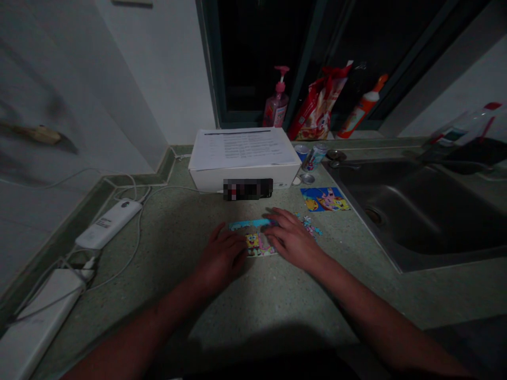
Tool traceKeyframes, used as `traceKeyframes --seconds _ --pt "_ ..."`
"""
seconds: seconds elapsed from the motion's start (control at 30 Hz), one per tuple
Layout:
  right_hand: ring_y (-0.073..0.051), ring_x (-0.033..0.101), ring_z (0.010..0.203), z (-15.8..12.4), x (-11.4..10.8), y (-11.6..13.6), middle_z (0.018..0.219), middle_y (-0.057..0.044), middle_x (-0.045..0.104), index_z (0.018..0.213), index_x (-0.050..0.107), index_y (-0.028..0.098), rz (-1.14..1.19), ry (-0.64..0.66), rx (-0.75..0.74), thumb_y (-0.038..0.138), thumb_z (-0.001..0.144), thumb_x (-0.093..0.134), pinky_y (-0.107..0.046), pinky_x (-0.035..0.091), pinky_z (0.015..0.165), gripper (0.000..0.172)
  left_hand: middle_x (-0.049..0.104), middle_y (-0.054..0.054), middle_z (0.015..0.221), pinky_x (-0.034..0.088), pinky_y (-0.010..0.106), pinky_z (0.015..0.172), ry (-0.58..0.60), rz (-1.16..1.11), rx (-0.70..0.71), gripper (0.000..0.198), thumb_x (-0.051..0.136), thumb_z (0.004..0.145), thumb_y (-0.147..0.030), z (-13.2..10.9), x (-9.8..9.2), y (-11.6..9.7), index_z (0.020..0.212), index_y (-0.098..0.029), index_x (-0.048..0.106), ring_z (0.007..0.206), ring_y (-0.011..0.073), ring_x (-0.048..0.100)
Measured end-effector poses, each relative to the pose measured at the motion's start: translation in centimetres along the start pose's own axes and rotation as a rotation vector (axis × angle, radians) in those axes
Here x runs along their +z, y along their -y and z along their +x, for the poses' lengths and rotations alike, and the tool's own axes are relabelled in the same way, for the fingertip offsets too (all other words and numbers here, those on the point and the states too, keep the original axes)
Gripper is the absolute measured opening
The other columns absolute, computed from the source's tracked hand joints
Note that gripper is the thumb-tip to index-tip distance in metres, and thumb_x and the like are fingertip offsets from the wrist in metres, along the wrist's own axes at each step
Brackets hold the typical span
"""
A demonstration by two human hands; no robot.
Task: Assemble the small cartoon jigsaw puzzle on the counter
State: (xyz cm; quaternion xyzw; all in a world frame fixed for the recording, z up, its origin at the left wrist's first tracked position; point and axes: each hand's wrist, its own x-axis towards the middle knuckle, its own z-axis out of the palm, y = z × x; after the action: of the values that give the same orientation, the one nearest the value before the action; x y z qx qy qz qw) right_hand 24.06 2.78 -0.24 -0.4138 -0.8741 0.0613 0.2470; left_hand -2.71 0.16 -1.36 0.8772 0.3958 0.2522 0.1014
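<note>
Puzzle (252, 241): flat on the counter (170, 221), centre of the frame, between your hands. A greyish patch shows among its colours; too dim to tell whether pieces are missing there.

Left hand (225, 254): lies along the puzzle's left side, fingers bent and close together. Probably steadies that edge. Whether thumb and finger pinch anything, cannot tell.

Right hand (295, 240): reaches over the puzzle's right side, fingers loosely bent and slightly spread. Fingertips appear to be working at the surface; a piece pinched beneath them cannot be confirmed.

Loose pieces (312, 227): small heap just beside your right hand, right of centre, presumably kept there for easy reach.

Picture card (325, 200): flat, above the pieces and near the sink (435, 206); face up, perhaps so you can consult it.

White box (245, 177): upper centre, behind the puzzle, bearing a printed sheet (247, 146). Standing back there, it leaves your hands working room.
</note>
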Motion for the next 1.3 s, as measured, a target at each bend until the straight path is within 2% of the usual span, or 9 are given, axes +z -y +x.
traceKeyframes --seconds 0.1,0.17,0.27,0.4,0.5,0.7,0.83,1.1,1.3 --pt "-0.035 0.051 0.147 -0.2 -1.5 -2.3 0.139 -0.013 0.07 0.112 0.079 0.022 -0.054 -0.073 0.073 0.02 0.1 0.061 -0.061 0.047 0.119 0.022 0.08 0.004 0.115 0.033 0.066 0.125 -0.027 0.005 0.005 0.015 0.06 0.101 -0.019 0.0 -0.2 0.0 0.107 -0.024 0.073 0.112 0.0267 0.071" --pt "-0.036 0.055 0.143 -0.6 -2.8 -4.4 0.137 -0.013 0.072 0.115 0.078 0.022 -0.108 -0.103 0.177 0.023 0.1 0.062 -0.063 0.047 0.117 0.022 0.08 0.004 0.113 0.034 0.065 0.124 -0.059 0.013 0.009 0.017 0.059 0.101 -0.018 -0.1 -0.2 0.1 0.109 -0.024 0.073 0.11 0.026 0.071" --pt "-0.033 0.069 0.12 -1.6 -4.3 -7.4 0.122 -0.012 0.077 0.113 0.079 0.022 -0.195 -0.037 0.299 0.02 0.098 0.064 -0.057 0.054 0.109 0.022 0.08 0.004 0.11 0.036 0.063 0.123 -0.111 0.028 0.006 0.018 0.059 0.102 -0.018 -0.1 -0.2 0.3 0.111 -0.024 0.073 0.106 0.0245 0.072" --pt "-0.029 0.074 0.108 -2.6 -4.9 -9.1 0.111 -0.009 0.081 0.106 0.08 0.024 -0.24 0.093 0.347 0.013 0.094 0.064 -0.047 0.059 0.102 0.023 0.08 0.003 0.109 0.036 0.062 0.124 -0.128 0.038 0.013 0.017 0.059 0.103 -0.02 -0.2 -0.2 0.5 0.111 -0.024 0.073 0.104 0.0235 0.072" --pt "-0.029 0.075 0.107 -2.5 -4.6 -8.8 0.112 -0.009 0.081 0.108 0.081 0.024 -0.231 0.136 0.363 0.012 0.093 0.065 -0.045 0.059 0.099 0.025 0.08 0.003 0.11 0.035 0.061 0.125 -0.107 0.04 0.01 0.017 0.059 0.103 -0.02 -0.2 -0.3 0.5 0.112 -0.025 0.073 0.105 0.0233 0.072" --pt "-0.031 0.068 0.124 -1.2 -2.9 -6.3 0.134 -0.014 0.074 0.121 0.079 0.02 -0.12 0.091 0.254 0.018 0.099 0.066 -0.051 0.054 0.11 0.026 0.08 0.003 0.111 0.035 0.061 0.125 -0.094 0.042 0.012 0.017 0.059 0.103 -0.02 -0.2 -0.3 0.5 0.113 -0.025 0.072 0.106 0.0236 0.072" --pt "-0.032 0.069 0.123 -1.0 -1.9 -5.5 0.132 -0.015 0.074 0.124 0.078 0.019 -0.164 0.142 0.255 0.022 0.1 0.067 -0.051 0.056 0.108 0.026 0.08 0.003 0.111 0.036 0.063 0.123 -0.105 0.04 0.024 0.017 0.058 0.103 -0.02 -0.2 -0.2 0.5 0.113 -0.024 0.071 0.106 0.0242 0.071" --pt "-0.031 0.071 0.122 -1.5 -3.5 -7.0 0.13 -0.013 0.076 0.125 0.077 0.021 -0.137 0.173 0.325 0.007 0.094 0.063 -0.048 0.056 0.109 0.036 0.08 0.003 0.11 0.035 0.061 0.124 -0.123 0.039 0.022 0.017 0.059 0.103 -0.019 -0.3 -0.1 0.5 0.113 -0.024 0.072 0.106 0.0237 0.071" --pt "-0.029 0.069 0.123 -1.1 -3.8 -6.5 0.131 -0.014 0.074 0.124 0.077 0.018 -0.114 0.249 0.347 0.012 0.099 0.06 -0.044 0.053 0.111 0.031 0.08 0.003 0.11 0.035 0.062 0.124 -0.127 0.048 0.043 0.016 0.059 0.104 -0.02 -0.3 0.1 0.7 0.112 -0.024 0.071 0.105 0.0237 0.072"
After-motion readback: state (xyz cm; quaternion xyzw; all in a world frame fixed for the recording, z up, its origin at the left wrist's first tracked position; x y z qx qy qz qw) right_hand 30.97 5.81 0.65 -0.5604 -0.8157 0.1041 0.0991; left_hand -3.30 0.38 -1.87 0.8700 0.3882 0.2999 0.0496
